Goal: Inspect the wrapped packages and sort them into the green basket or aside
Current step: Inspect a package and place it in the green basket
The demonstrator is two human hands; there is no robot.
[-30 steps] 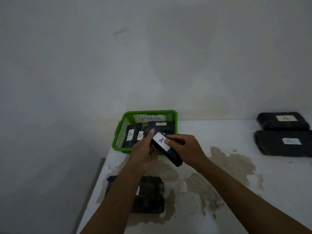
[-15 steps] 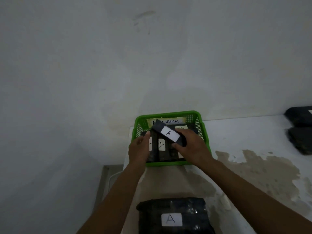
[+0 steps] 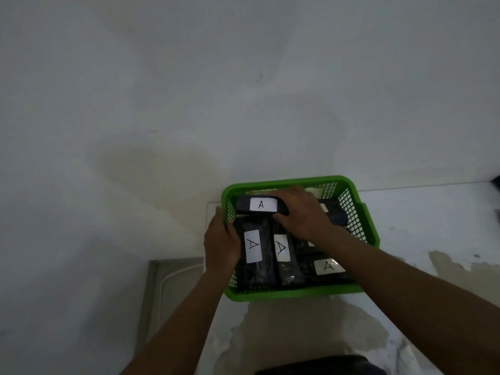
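**Right hand setting package into basket, far-left corner**

Head view: right hand (image 3: 300, 212) grips the wrapped package (image 3: 261, 204) by its right end, fingers curled over it, label "A" up. It lies along the far wall of the green basket (image 3: 357, 209), across the tops of 2 packages (image 3: 266, 253) stood lengthwise. Left hand (image 3: 221, 244) rests on the basket's left rim, fingers relaxed, holding nothing. Advice: keep the rim steadied, lower it flat, let go only once seated.
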